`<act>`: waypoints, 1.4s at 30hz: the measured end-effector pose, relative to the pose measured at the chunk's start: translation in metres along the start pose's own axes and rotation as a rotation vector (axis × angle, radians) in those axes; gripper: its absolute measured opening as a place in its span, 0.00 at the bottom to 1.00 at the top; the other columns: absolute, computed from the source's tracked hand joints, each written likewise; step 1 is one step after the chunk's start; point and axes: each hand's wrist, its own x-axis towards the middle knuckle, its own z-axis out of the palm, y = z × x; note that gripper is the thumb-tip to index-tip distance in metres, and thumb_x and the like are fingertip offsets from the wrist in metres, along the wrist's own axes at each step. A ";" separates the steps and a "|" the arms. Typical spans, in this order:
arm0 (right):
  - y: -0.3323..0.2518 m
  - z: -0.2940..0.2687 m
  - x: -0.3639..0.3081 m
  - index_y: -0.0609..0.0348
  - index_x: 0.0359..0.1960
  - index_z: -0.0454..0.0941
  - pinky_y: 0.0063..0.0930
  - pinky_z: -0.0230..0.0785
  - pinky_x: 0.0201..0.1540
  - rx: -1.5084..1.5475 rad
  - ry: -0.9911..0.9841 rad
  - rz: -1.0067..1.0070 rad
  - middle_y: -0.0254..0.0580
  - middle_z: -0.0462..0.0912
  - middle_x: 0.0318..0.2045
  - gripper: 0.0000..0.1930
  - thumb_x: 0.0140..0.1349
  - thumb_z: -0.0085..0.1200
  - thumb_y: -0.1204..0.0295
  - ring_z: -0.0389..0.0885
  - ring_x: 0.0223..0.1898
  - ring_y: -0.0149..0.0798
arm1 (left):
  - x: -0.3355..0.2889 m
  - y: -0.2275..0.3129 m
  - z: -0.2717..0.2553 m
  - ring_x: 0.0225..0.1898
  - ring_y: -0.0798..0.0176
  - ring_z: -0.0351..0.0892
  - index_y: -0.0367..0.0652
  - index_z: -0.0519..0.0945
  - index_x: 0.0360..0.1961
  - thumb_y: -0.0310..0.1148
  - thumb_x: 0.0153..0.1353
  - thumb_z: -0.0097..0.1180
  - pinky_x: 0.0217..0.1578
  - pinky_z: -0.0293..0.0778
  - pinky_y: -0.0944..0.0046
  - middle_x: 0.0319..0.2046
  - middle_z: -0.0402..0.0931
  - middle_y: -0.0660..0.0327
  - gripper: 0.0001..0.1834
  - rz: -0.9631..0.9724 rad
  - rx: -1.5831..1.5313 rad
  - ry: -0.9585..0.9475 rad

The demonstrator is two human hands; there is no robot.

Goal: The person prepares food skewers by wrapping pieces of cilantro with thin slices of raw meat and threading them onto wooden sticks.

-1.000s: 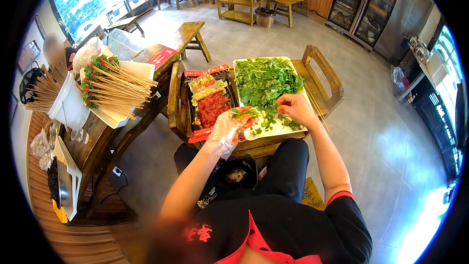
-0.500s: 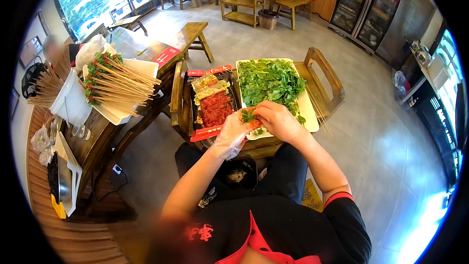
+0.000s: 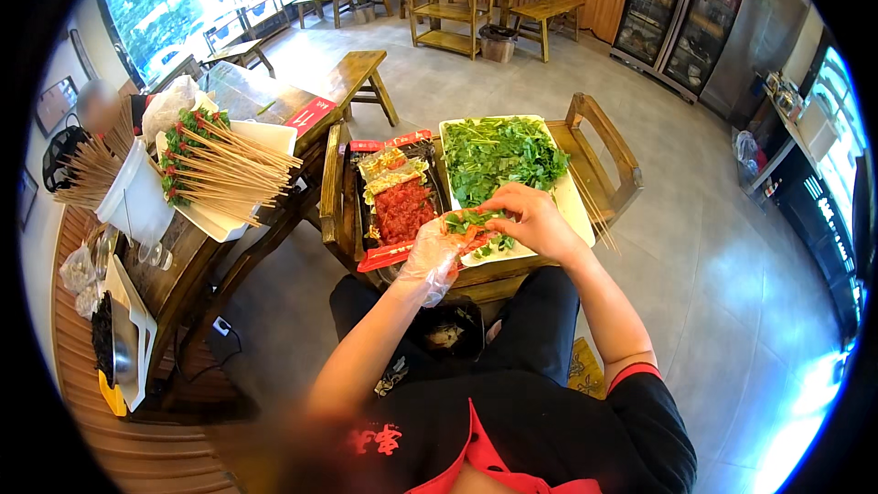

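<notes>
My left hand [image 3: 428, 254], in a clear plastic glove, holds a thin red slice of meat [image 3: 473, 243] with green cilantro leaves [image 3: 468, 219] lying on it. My right hand [image 3: 538, 222] is bare and pinches the far end of those leaves, its fingers pressed together. Below them lies a white tray [image 3: 578, 220] heaped with loose cilantro [image 3: 503, 155]. Just left of it, a black and red tray [image 3: 384, 256] holds a pile of red sliced meat [image 3: 402, 210] and yellow-and-white packets [image 3: 389, 163].
Both trays stand on a wooden chair [image 3: 599, 142]; thin skewers [image 3: 594, 206] rest by the white tray. On the left table [image 3: 169, 284], finished skewers [image 3: 233, 169] fill another white tray beside a white bucket [image 3: 137, 192]. A person [image 3: 101, 110] sits behind. Under my hands is a dark bin [image 3: 448, 329].
My right hand has lifted slightly and opened its grip a little, showing more of the cilantro on the meat. My left hand has barely moved.
</notes>
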 end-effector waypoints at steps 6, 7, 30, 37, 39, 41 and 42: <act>0.009 0.011 -0.002 0.62 0.33 0.78 0.29 0.70 0.34 0.003 -0.002 -0.170 0.43 0.76 0.31 0.09 0.49 0.55 0.81 0.77 0.33 0.43 | -0.004 0.001 0.007 0.39 0.67 0.76 0.36 0.72 0.43 0.19 0.56 0.48 0.40 0.74 0.70 0.37 0.75 0.60 0.13 -0.021 0.255 0.092; 0.009 0.012 -0.002 0.62 0.33 0.78 0.29 0.70 0.34 -0.015 -0.006 -0.214 0.43 0.77 0.31 0.08 0.49 0.55 0.81 0.77 0.33 0.43 | -0.004 0.000 0.008 0.39 0.67 0.76 0.36 0.72 0.43 0.19 0.56 0.47 0.39 0.74 0.70 0.37 0.75 0.60 0.13 -0.016 0.240 0.093; 0.021 0.002 -0.008 0.64 0.34 0.77 0.26 0.69 0.34 0.065 -0.020 -0.057 0.44 0.78 0.30 0.08 0.50 0.54 0.80 0.78 0.32 0.41 | 0.000 -0.004 -0.003 0.41 0.53 0.77 0.29 0.70 0.44 0.20 0.56 0.50 0.45 0.75 0.60 0.39 0.75 0.52 0.14 -0.064 0.103 0.116; 0.088 -0.017 -0.029 0.60 0.28 0.77 0.37 0.67 0.40 -0.305 0.044 0.352 0.45 0.76 0.30 0.07 0.50 0.56 0.70 0.75 0.36 0.45 | 0.001 -0.001 -0.005 0.34 0.59 0.79 0.26 0.68 0.47 0.20 0.53 0.52 0.39 0.77 0.66 0.25 0.70 0.62 0.18 0.025 0.102 0.204; 0.104 -0.034 -0.032 0.60 0.26 0.77 0.36 0.67 0.39 -0.265 0.191 0.308 0.45 0.76 0.28 0.06 0.49 0.56 0.72 0.74 0.34 0.47 | 0.002 -0.002 -0.013 0.36 0.57 0.79 0.27 0.68 0.47 0.19 0.54 0.51 0.38 0.78 0.67 0.29 0.73 0.60 0.18 0.045 0.132 0.234; 0.120 -0.051 -0.036 0.60 0.27 0.77 0.38 0.67 0.40 -0.254 0.433 0.206 0.47 0.76 0.29 0.04 0.49 0.53 0.74 0.75 0.35 0.49 | 0.004 -0.005 -0.017 0.36 0.57 0.79 0.27 0.68 0.48 0.19 0.54 0.51 0.40 0.77 0.67 0.30 0.73 0.59 0.18 0.045 0.128 0.218; 0.137 -0.059 -0.039 0.60 0.29 0.77 0.39 0.68 0.40 -0.357 0.460 0.315 0.49 0.76 0.31 0.05 0.49 0.52 0.75 0.75 0.36 0.50 | 0.005 -0.005 -0.017 0.36 0.56 0.79 0.27 0.68 0.48 0.19 0.55 0.51 0.41 0.77 0.67 0.31 0.74 0.58 0.18 0.045 0.127 0.211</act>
